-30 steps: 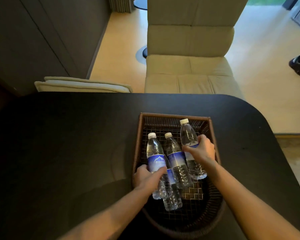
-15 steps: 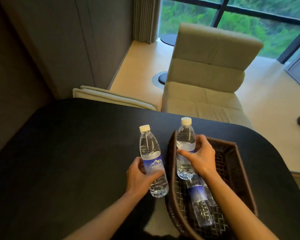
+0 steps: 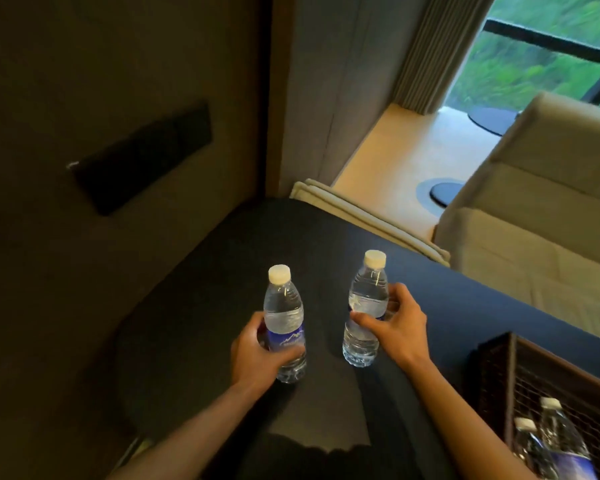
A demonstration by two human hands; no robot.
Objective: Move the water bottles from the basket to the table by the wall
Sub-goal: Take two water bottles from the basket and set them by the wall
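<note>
My left hand [image 3: 257,351] grips a clear water bottle [image 3: 284,317] with a white cap and blue label, held upright over the black table [image 3: 201,306]. My right hand [image 3: 397,327] grips a second upright bottle [image 3: 367,299], its base at or just above the tabletop. Both bottles are over the table's left part, near the dark wall. The brown woven basket [image 3: 496,375] sits at the lower right with two more bottles [image 3: 555,441] lying inside it.
A dark wall with a black panel [image 3: 142,161] borders the table on the left. A beige armchair [image 3: 541,209] stands beyond the table's far edge, a folded beige cushion [image 3: 361,213] beside it. A curtain and window are at the top right.
Both hands lifted a bottle out of the basket and carried them left toward the wall. The view swung left, so the basket now sits at the lower right.
</note>
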